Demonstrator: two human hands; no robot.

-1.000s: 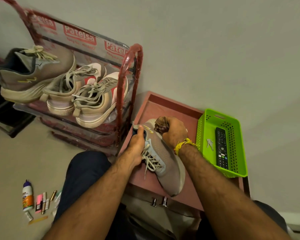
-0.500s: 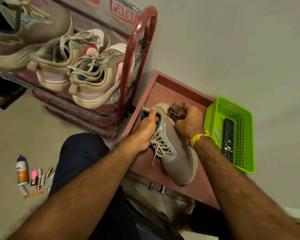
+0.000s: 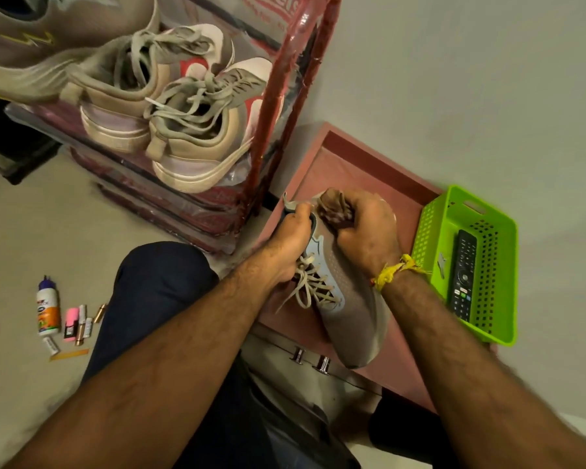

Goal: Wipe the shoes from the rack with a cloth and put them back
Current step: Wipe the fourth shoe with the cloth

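Shoe [image 3: 347, 319], grey with pale laces, is held over the red worktop [image 3: 362, 170], toe toward the camera and heel away. Its heel collar is gripped by the left hand [image 3: 290, 247], the grip closed with the thumb curled over the rim near the pull tab. On the shoe's right side, near the heel, a brown cloth [image 3: 334, 209] is bunched in the right hand [image 3: 366, 231]; that grip is a tight fist round the cloth, which is pressed against the shoe's upper. A yellow thread [image 3: 394, 270] is tied round the right wrist. Below the arms a knee in dark trousers [image 3: 159, 282] is seen, and two metal knobs [image 3: 310, 358] stand at the worktop's near edge.

To the right, on the worktop, a green basket [image 3: 432, 228] is set just beside the right forearm, with a black remote [image 3: 462, 275] lying inside it. On the floor to the left a small white bottle [image 3: 48, 308] lies beside a few small tubes [image 3: 80, 321].

Farther off, at the worktop's left, a red rack [image 3: 285, 79] wrapped in clear plastic is stood against the wall. Three more shoes are kept on its top shelf: a beige pair [image 3: 170, 106] with heels toward the camera, and a larger grey shoe [image 3: 48, 35] at the far left, partly cut off by the frame.
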